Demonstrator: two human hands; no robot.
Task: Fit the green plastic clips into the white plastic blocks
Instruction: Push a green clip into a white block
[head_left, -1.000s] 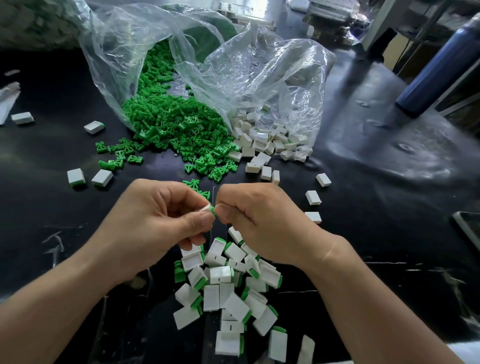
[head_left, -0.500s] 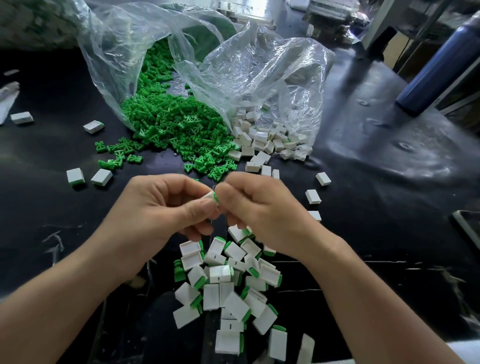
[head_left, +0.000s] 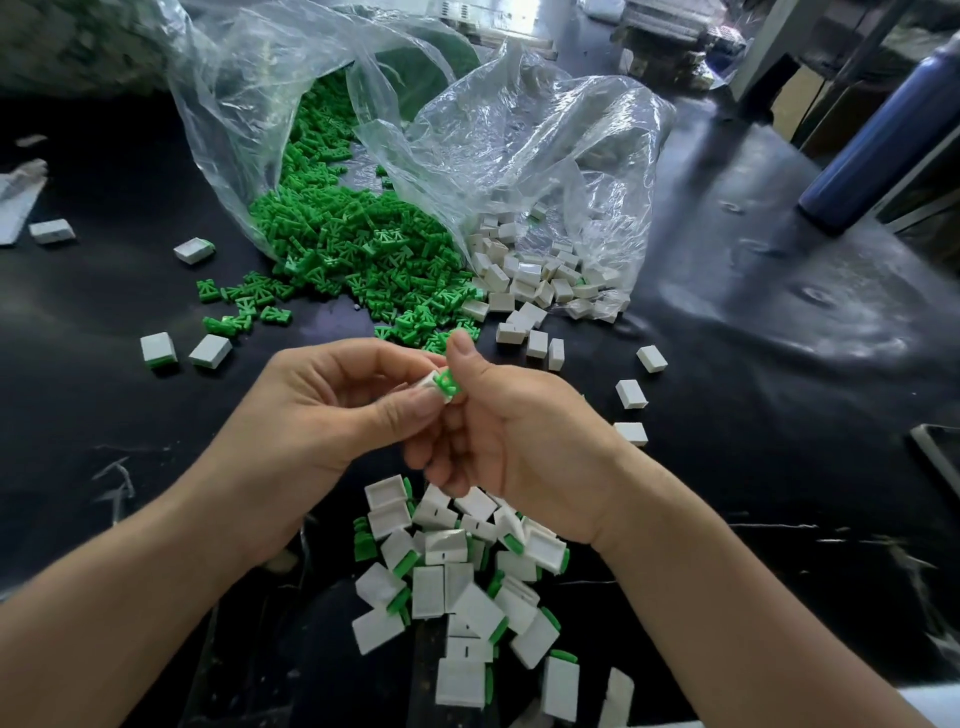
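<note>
At the centre of the frame the two hands met just above the dark surface (head_left: 753, 364). The left hand (head_left: 332, 415) pinched a white block (head_left: 430, 385) between its thumb and curled fingers. The right hand (head_left: 519, 441) had its fingers curled in against a green clip (head_left: 448, 385), which sat at the end of that block and touched it, while its thumb stood upright, clear of the clip. How far the clip was seated in the block could not be told.

Below the hands, in the lower middle of the frame, lay a heap of fitted blocks (head_left: 457, 587), white with green edges showing, jumbled at all angles. Above the hands a clear plastic bag (head_left: 234, 104) lay open on its side, spilling a pile of green clips (head_left: 353, 249) onto the surface. A few stray clips (head_left: 244, 306) lay just left of that pile. A second clear bag (head_left: 545, 145), just right of the first, spilled white blocks (head_left: 530, 275) touching the green pile's right edge.

Single blocks were scattered apart: three at right of centre (head_left: 631, 393), two at left of centre (head_left: 158, 349), and others in the upper left (head_left: 193, 250). A dark blue bottle (head_left: 872, 140) leaned at the upper right.
</note>
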